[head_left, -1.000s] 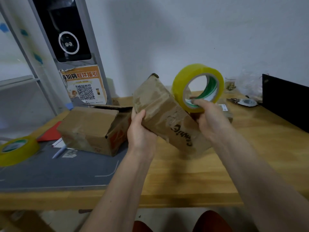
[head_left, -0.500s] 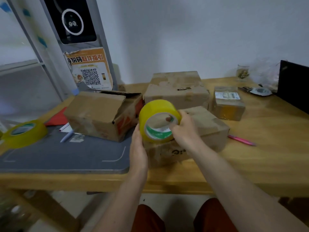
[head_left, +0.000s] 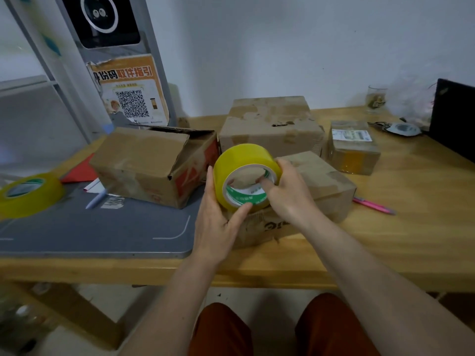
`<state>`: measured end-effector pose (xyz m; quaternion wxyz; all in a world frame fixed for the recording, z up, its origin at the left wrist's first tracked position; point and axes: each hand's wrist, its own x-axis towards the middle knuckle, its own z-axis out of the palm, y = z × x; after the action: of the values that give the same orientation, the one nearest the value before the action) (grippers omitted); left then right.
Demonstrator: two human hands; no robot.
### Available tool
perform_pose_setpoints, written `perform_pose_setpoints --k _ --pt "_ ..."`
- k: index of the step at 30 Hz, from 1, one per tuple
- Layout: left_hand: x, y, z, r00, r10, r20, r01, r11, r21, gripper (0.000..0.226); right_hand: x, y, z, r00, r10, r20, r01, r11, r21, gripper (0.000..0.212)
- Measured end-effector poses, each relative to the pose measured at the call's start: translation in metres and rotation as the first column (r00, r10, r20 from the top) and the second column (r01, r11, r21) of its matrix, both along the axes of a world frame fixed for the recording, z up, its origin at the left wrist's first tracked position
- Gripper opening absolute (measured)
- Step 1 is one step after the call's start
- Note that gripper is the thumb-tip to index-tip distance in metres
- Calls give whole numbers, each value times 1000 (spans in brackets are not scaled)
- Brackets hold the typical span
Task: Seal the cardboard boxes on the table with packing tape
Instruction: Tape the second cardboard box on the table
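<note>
A yellow tape roll [head_left: 240, 160] with a green-and-white core is held upright over the near left end of a brown cardboard box [head_left: 323, 181] that lies on the wooden table [head_left: 411, 227]. My right hand [head_left: 288, 194] grips the roll, with fingers hooked inside its core. My left hand [head_left: 216, 217] holds the roll's left side, its thumb pressed on the lower rim. Three more boxes stand around: one with a raised flap [head_left: 149, 160] to the left, a big one [head_left: 270, 124] behind, a small labelled one [head_left: 353, 147] at the right.
A second yellow tape roll [head_left: 28, 194] lies at the far left on a grey mat [head_left: 90, 232]. A pen [head_left: 95, 200] and papers sit by the open box, a pink pen [head_left: 372, 204] at the right. A glass [head_left: 375, 98] and a black panel [head_left: 452, 119] stand at the back right.
The box was held tilted in the air with the roll above it; it now lies on the table. Both hands have come together on the roll at its near left end.
</note>
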<state>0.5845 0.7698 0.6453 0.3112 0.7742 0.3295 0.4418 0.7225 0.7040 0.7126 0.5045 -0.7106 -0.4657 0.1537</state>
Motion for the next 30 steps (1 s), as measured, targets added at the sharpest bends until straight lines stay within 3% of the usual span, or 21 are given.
perform_pose_setpoints --k 9,13,15,21,26,30 --pt "4 1 0 999 -42 -18 41 999 -26 107 61 -25 16 989 -117 86 116 993 13 15" --pt "2 -5 9 999 -17 -48 15 999 -48 111 59 -25 6 988 -155 3 155 987 37 12" --pt "0 -8 24 990 -9 -138 5 999 -35 115 57 -25 1 987 -155 -37 157 986 63 12" --pt "23 -6 48 785 49 -618 51 988 143 137 51 -25 -2 989 -137 -49 141 985 95 17" --pt "29 2 37 698 132 -704 75 964 254 121 51 -23 -3 993 -109 -50 113 990 84 12" --pt "32 6 36 587 156 -794 139 947 288 113 45 -18 -11 989 -150 0 149 986 79 24"
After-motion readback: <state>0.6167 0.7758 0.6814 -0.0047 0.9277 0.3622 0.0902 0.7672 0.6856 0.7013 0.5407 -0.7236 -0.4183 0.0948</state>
